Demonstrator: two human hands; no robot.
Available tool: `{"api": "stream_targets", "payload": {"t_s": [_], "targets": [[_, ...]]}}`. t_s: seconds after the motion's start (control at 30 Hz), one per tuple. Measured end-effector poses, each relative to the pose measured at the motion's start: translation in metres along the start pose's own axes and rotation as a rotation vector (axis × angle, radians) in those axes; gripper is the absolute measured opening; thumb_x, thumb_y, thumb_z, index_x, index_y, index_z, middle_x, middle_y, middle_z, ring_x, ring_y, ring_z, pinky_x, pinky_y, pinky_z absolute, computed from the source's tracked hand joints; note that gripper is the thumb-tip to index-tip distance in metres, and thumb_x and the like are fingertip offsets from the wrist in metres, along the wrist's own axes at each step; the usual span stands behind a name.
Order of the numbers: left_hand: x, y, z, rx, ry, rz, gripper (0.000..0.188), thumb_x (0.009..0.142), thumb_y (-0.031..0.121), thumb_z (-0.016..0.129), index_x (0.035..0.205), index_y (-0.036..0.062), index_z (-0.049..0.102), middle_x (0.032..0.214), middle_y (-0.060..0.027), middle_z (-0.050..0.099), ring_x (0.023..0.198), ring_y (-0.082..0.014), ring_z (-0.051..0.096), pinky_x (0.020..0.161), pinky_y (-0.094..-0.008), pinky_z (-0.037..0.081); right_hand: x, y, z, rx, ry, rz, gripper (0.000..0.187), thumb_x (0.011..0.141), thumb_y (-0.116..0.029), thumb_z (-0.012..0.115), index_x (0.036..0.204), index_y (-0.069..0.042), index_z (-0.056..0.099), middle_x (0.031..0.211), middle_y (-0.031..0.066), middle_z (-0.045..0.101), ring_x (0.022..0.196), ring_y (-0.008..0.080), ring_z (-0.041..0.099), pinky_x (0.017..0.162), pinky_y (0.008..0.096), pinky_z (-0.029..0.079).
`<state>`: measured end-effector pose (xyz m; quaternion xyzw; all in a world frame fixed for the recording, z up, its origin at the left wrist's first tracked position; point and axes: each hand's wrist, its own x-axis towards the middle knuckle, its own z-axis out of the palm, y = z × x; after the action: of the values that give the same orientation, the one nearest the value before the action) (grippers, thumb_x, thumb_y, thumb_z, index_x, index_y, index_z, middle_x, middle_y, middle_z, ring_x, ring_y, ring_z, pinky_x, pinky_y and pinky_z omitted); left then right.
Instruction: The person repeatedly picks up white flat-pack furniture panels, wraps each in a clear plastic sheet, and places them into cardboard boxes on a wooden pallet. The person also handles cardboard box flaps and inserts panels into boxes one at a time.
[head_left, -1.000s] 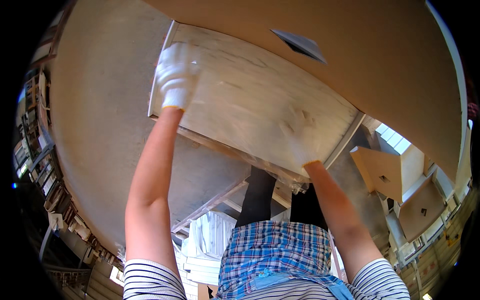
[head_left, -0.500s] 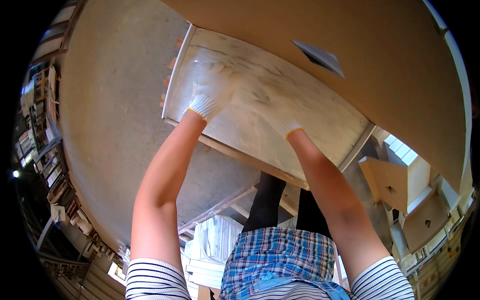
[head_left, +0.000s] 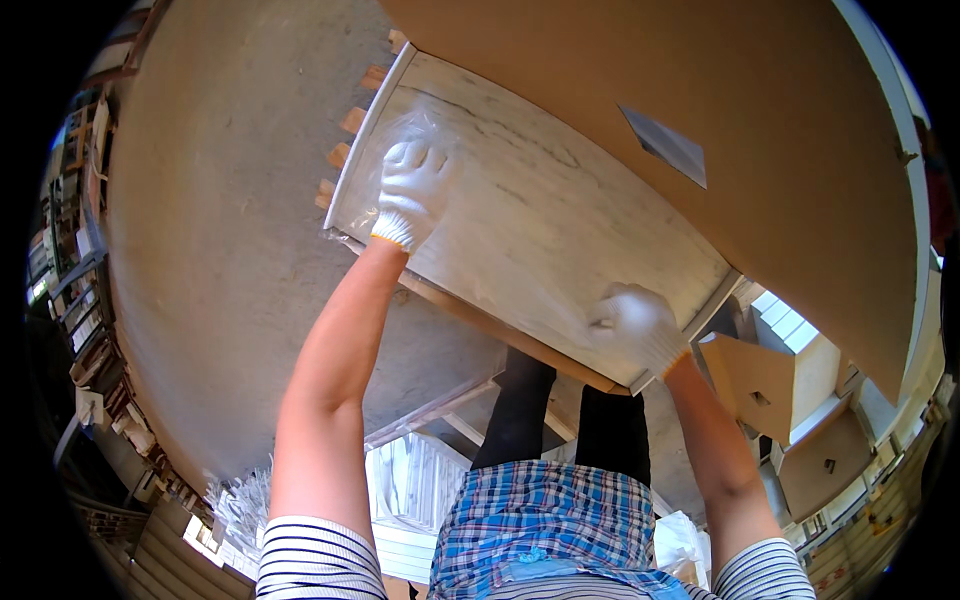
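A pale, grey-veined marble-look panel (head_left: 520, 190) lies flat before me, with clear plastic film (head_left: 430, 125) over part of its left end. My left hand (head_left: 412, 185), in a white knit glove, rests on that end with its fingers curled down on the bunched film. Near the panel's lower right corner is my right hand (head_left: 640, 325), gloved alike and somewhat blurred. Its thumb and fingers close on the film, which stretches faintly leftward across the panel. The fingertips of both hands are partly hidden.
A large brown cardboard sheet (head_left: 760, 120) with a cut-out rises along the far side. Wooden slat ends (head_left: 352, 120) stick out at the panel's left. Open cardboard boxes (head_left: 770, 385) stand at right. White stacked pieces (head_left: 415, 485) lie near my legs, on the concrete floor (head_left: 230, 250).
My right hand has moved from the panel's middle toward its lower right corner. My left hand has stayed near the left end, and its fingers show more sharply.
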<state>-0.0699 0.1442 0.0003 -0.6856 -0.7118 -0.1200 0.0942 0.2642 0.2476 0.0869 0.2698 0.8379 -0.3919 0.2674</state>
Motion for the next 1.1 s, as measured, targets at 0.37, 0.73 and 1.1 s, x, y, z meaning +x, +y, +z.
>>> {"api": "stream_targets", "payload": {"t_s": [0.37,0.73,1.1], "targets": [[0.037,0.023,0.046,0.152,-0.217,-0.266,0.035,0.078,0.02,0.062,0.113,0.0166,0.06,0.113,-0.0036,0.058,0.111,-0.0261,0.051,0.085,-0.0482,0.043,0.014,0.054,0.017,0.142,0.487,0.295,0.015,0.089,-0.019,0.06,0.103,-0.014,0.064,0.09,0.0129,0.069,0.082,0.0347,0.065,0.073,0.0408,0.051],[-0.003,0.107,0.017,-0.238,-0.017,-0.464,0.069,0.067,0.037,0.076,0.126,0.0077,0.057,0.126,-0.0151,0.051,0.113,-0.0364,0.045,0.089,-0.0543,0.037,0.04,0.084,-0.008,0.06,0.543,0.284,0.027,0.092,-0.031,0.06,0.114,-0.015,0.065,0.101,0.0134,0.07,0.092,0.031,0.067,0.082,0.039,0.051],[0.012,0.075,0.024,-0.106,-0.107,-0.571,0.068,0.073,0.044,0.073,0.127,0.008,0.057,0.14,-0.0168,0.042,0.131,-0.0376,0.033,0.106,-0.0597,0.025,0.007,0.029,0.071,-0.242,0.583,-0.308,0.046,0.092,-0.017,0.061,0.135,-0.005,0.052,0.138,0.0155,0.053,0.13,0.0385,0.046,0.108,0.0488,0.037]]}}
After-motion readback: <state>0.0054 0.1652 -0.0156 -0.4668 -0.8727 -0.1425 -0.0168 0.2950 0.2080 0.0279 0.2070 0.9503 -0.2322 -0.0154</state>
